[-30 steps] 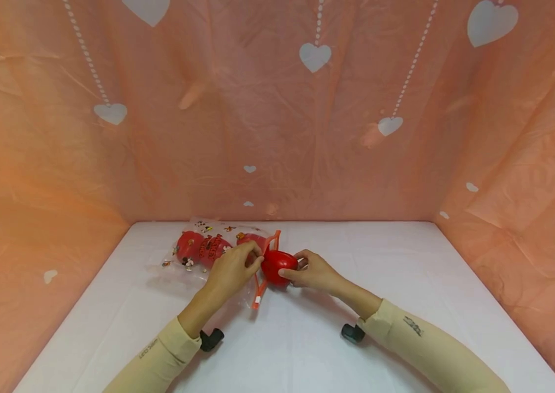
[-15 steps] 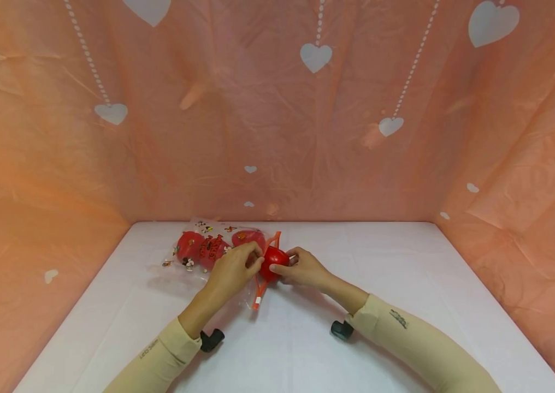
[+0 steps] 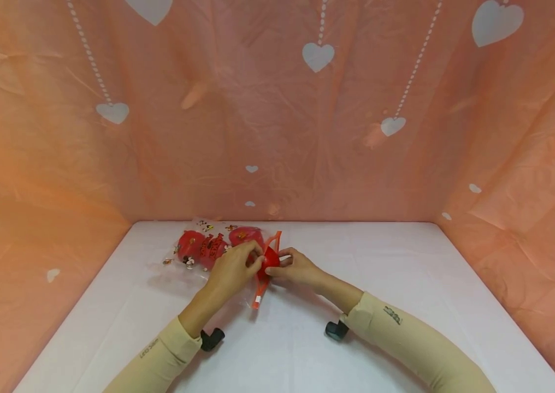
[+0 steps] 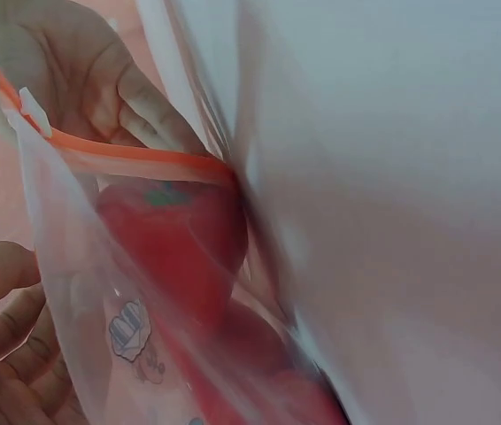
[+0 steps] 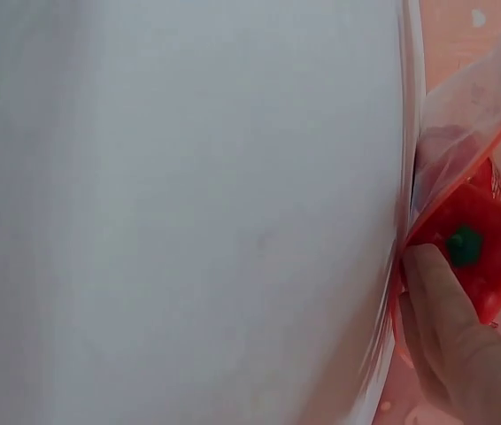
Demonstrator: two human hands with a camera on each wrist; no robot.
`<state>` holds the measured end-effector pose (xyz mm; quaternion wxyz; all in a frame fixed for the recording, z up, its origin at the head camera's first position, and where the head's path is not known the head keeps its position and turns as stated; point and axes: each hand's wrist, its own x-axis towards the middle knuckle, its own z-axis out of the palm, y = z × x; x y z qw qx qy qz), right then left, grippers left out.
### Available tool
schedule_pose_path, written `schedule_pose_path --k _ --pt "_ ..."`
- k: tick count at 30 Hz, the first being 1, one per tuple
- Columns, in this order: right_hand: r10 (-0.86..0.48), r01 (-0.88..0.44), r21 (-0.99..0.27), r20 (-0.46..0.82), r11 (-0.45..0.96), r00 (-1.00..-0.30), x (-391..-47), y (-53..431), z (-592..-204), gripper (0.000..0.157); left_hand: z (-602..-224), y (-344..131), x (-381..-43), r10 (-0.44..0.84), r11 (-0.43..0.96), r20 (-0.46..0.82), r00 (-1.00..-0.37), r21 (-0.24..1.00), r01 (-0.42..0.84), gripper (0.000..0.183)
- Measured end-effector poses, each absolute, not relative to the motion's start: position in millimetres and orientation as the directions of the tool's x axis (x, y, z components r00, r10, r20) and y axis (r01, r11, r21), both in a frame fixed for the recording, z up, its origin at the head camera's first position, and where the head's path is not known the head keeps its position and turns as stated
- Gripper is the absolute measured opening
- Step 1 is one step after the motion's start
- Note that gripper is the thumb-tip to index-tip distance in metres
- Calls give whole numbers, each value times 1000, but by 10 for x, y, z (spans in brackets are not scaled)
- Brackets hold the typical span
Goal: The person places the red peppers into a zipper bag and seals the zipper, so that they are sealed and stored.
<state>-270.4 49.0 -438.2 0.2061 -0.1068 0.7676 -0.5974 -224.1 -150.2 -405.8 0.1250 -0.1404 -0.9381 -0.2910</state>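
Observation:
A clear zip bag (image 3: 212, 246) with cartoon print lies on its side, its orange zip rim (image 3: 257, 299) spread apart and facing right. Inside show several red rounded things (image 3: 189, 244), blurred by the plastic. My left hand (image 3: 232, 268) pinches the upper edge of the bag's mouth between thumb and fingers. A red bell pepper (image 5: 489, 248) with a green stem sits in that mouth, mostly past the zip. My right hand (image 3: 299, 269) grips it at the stem end, thumb in front and fingers behind. In the left wrist view the pepper (image 4: 180, 239) shows through the plastic.
A white cloth covers the table (image 3: 356, 262). Pink-orange curtains (image 3: 282, 136) with white hearts stand at the back and both sides. A black wrist camera (image 3: 212, 339) sits under the left sleeve, another black one (image 3: 336, 330) under the right.
My right hand has moved left with the bell pepper, pushing it from outside the zip into the bag's mouth. My left hand has stayed at the bag's edge.

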Motion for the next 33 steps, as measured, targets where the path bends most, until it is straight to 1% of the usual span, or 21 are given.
schedule_pose_path --k 4,8,13,17,21,24,29,33 --pt "-437 67 -965 -177 255 -882 -2699 483 -4380 58 -4051 -1506 -2245 184 790 311 -932 518 329 12" --pt "-427 36 -955 -164 293 -889 -2689 475 -4380 57 -4049 -1505 -2242 183 784 308 -934 527 327 11" --pt "-409 3 -951 -136 308 -902 -2691 462 -4403 50 -4051 -1505 -2229 185 777 316 -931 533 335 11" --pt "-406 -12 -963 -102 269 -908 -2692 445 -4428 39 -4052 -1506 -2235 184 777 322 -928 531 339 9" --pt "-440 -4 -984 -75 176 -895 -2680 412 -4431 29 -4047 -1506 -2246 181 778 327 -928 529 338 9" --pt "-487 -9 -990 -63 143 -871 -2666 386 -4423 28 -4046 -1507 -2249 181 779 333 -925 526 342 9" --pt "-538 -56 -981 -54 186 -841 -2649 393 -4412 30 -4050 -1510 -2241 187 786 321 -928 518 337 10" --pt "-538 -63 -976 -59 206 -841 -2640 436 -4405 29 -4052 -1503 -2241 196 798 292 -936 506 326 9"
